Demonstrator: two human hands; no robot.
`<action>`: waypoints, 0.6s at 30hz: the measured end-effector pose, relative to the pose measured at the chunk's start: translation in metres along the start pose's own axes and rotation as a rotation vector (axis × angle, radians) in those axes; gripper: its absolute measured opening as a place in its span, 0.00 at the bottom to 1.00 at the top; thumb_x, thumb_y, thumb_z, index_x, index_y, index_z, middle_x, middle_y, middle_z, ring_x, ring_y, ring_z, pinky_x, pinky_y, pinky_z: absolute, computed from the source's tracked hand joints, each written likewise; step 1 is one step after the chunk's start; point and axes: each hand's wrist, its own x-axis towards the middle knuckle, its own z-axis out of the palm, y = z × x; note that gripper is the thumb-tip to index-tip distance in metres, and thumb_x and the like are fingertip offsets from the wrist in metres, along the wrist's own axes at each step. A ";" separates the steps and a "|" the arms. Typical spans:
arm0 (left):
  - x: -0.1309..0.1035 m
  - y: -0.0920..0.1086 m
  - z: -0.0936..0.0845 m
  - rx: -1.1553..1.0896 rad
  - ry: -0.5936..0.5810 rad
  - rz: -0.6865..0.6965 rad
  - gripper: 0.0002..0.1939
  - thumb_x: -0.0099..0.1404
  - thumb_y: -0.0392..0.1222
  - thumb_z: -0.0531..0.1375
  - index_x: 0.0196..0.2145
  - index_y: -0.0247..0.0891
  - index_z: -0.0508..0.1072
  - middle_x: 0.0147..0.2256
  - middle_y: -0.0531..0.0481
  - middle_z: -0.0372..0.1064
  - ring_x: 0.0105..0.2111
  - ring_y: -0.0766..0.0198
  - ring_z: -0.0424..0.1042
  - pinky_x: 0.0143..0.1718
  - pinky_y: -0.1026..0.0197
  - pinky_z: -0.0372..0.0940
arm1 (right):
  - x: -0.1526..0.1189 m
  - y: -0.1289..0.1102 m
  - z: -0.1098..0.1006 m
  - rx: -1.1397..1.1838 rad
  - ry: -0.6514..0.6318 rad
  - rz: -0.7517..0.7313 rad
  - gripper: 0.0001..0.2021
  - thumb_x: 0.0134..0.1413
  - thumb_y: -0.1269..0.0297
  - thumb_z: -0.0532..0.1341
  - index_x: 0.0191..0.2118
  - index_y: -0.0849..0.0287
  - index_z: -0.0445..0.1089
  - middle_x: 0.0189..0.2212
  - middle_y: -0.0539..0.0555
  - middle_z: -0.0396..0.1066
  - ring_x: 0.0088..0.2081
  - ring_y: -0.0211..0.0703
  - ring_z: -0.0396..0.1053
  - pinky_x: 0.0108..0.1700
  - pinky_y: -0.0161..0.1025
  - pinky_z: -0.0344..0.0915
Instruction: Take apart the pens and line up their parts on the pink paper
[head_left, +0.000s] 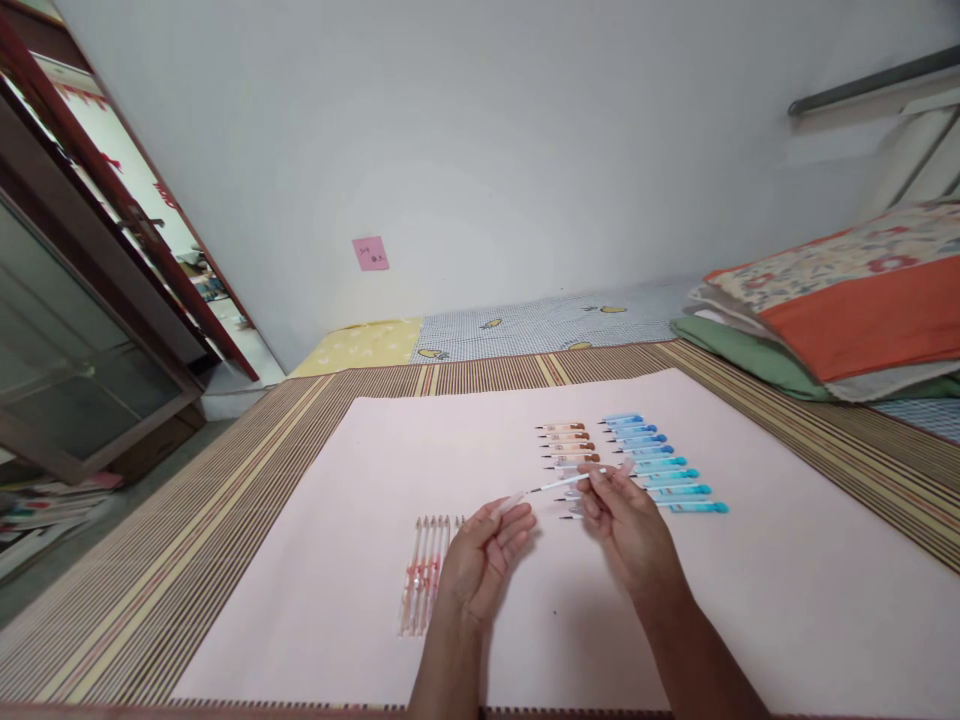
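Note:
In my right hand (622, 515) a slim white pen (564, 482) is pinched between thumb and fingers. Its fine dark tip points left, and a pale pink end shows beyond the fingers. My left hand (484, 560) grips a small clear pinkish piece (511, 502) just beside that tip; whether the two touch I cannot tell. Below my right hand's fingers lie more pens, partly hidden. Brown-topped pens (568, 436) and blue ones (636, 438) lie behind it, with teal pens (686, 490) to its right. Left of my left hand, several clear pen-like tubes with red marks (421, 575) lie side by side, some covered by the hand.
A large pale pink sheet (315, 600) covers much of the striped mat (135, 600). Folded bedding (862, 300) is piled at the back right against the wall (487, 150). A pink note (370, 254) is on the wall, and a door (82, 330) stands at left.

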 end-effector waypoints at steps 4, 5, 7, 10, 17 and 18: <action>0.001 -0.001 -0.001 -0.017 0.015 0.002 0.07 0.66 0.30 0.62 0.41 0.26 0.79 0.39 0.33 0.81 0.37 0.56 0.82 0.37 0.62 0.75 | 0.000 0.002 0.000 0.039 -0.003 0.043 0.19 0.38 0.50 0.77 0.35 0.56 0.79 0.27 0.49 0.70 0.23 0.32 0.57 0.23 0.34 0.54; 0.002 -0.001 -0.001 -0.024 0.022 0.002 0.07 0.66 0.30 0.62 0.41 0.26 0.79 0.39 0.34 0.82 0.37 0.57 0.82 0.37 0.63 0.75 | 0.000 0.003 -0.001 0.040 -0.006 0.050 0.19 0.38 0.50 0.77 0.35 0.56 0.79 0.27 0.49 0.70 0.23 0.31 0.57 0.23 0.33 0.54; 0.003 -0.001 -0.002 -0.043 0.026 -0.008 0.07 0.67 0.32 0.62 0.41 0.27 0.79 0.38 0.35 0.82 0.37 0.57 0.82 0.37 0.63 0.75 | 0.001 0.004 -0.001 0.035 -0.014 0.063 0.19 0.38 0.50 0.77 0.36 0.55 0.79 0.28 0.49 0.70 0.23 0.31 0.57 0.23 0.33 0.55; 0.004 0.000 -0.002 -0.079 0.015 -0.055 0.10 0.70 0.37 0.61 0.41 0.26 0.79 0.37 0.36 0.82 0.36 0.58 0.82 0.34 0.64 0.75 | 0.000 0.003 -0.002 0.017 -0.027 0.065 0.20 0.39 0.49 0.77 0.35 0.55 0.78 0.27 0.49 0.70 0.23 0.31 0.57 0.23 0.33 0.55; 0.005 0.002 -0.003 -0.165 0.039 -0.119 0.16 0.72 0.43 0.59 0.35 0.26 0.79 0.29 0.39 0.81 0.27 0.62 0.80 0.25 0.68 0.72 | -0.002 0.003 0.000 -0.004 -0.056 0.055 0.19 0.40 0.50 0.76 0.35 0.56 0.78 0.27 0.50 0.70 0.23 0.33 0.57 0.23 0.35 0.55; 0.005 0.002 -0.003 -0.171 0.042 -0.116 0.17 0.72 0.43 0.58 0.34 0.26 0.79 0.29 0.39 0.80 0.27 0.63 0.80 0.24 0.68 0.71 | -0.001 0.004 0.000 0.001 -0.060 0.056 0.19 0.40 0.50 0.76 0.35 0.56 0.78 0.27 0.50 0.70 0.23 0.33 0.56 0.23 0.35 0.54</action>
